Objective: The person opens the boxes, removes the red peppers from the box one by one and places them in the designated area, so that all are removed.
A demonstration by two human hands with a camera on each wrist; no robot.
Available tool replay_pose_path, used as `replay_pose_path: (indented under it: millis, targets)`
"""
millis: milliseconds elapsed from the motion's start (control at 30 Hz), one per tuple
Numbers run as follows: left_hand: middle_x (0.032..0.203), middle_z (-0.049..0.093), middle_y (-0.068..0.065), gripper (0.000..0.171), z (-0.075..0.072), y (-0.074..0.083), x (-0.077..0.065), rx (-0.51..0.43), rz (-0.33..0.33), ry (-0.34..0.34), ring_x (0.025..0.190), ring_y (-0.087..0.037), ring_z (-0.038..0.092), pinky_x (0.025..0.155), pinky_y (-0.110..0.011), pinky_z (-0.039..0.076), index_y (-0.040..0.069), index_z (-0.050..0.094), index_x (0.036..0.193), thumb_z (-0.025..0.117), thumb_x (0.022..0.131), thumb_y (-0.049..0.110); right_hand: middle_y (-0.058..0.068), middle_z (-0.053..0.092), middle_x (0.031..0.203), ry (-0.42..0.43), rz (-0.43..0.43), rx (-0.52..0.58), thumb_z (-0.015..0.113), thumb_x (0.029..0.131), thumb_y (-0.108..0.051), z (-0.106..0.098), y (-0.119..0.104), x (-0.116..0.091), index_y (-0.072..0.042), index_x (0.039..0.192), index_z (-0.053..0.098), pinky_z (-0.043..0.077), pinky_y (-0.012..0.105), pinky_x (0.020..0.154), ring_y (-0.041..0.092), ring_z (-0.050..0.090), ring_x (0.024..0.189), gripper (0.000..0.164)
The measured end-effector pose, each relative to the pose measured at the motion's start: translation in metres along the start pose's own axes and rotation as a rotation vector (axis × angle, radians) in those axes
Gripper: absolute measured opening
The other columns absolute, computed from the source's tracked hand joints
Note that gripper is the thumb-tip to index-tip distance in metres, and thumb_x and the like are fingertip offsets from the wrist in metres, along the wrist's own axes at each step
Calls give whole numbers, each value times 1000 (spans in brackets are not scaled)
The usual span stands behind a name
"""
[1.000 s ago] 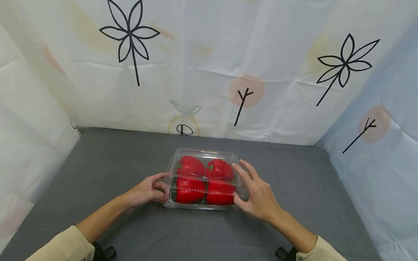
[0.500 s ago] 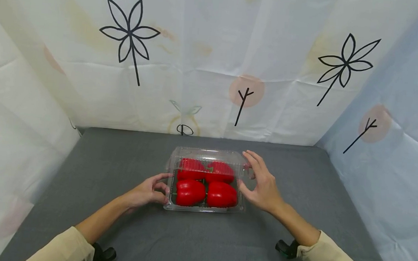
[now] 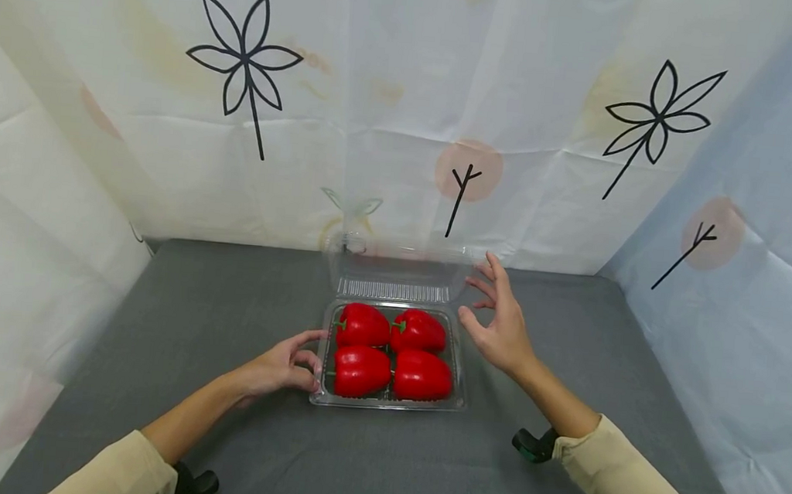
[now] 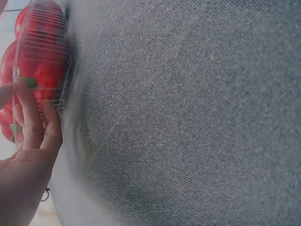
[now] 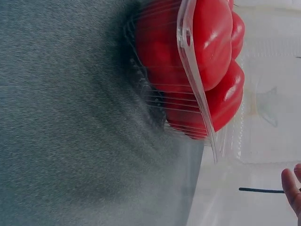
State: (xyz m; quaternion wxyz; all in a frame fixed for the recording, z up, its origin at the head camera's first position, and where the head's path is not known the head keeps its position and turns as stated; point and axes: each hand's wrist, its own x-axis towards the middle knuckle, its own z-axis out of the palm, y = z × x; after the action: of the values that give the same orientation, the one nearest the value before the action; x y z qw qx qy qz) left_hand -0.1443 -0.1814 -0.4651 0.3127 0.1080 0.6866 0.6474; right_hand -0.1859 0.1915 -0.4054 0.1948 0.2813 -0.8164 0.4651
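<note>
Resting mid-counter [image 3: 153, 321], the clear box [image 3: 457, 399] holds four red peppers [image 3: 358, 370]; left hand [image 3: 279, 365] pinches its left wall in a narrow grip, right hand [image 3: 498, 323] spread wide beside the raised lid [image 3: 397, 266].

So the backdrop here is a grey fabric-covered tabletop [image 3: 224, 303], looks kind of like felt or a woven cloth up close. Around it on three sides there's a pale sheet backdrop [image 3: 396, 69] with creases in it. It's printed with black line-drawn flowers, one on the left [image 3: 245, 61] and one on the right [image 3: 658, 116], plus peachy circles with little twig shapes, one in the middle [image 3: 467, 171] and one off to the right [image 3: 710, 234]. The right-hand panel [image 3: 768, 307] looks bluish.
</note>
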Motion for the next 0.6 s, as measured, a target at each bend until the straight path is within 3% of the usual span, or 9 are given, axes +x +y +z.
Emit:
replay_pose_path:
  millis: [300,600]
  targets:
    - [92,60,-9,86,0,-2,0,-10,1,-23,84,-25,65,84,-34,53,5,16,156,67,87,0,22,39,151,-104,158,-3,64,91,0,9,13,5,-13,161,4,48,55,91,36,46,134,93]
    - [92,60,-8,88,0,-3,0,-38,9,-53,81,-22,66,83,-33,54,3,15,156,69,86,-1,22,38,152,-146,244,-63,65,90,-5,15,25,5,-7,160,9,50,54,89,39,52,128,89]
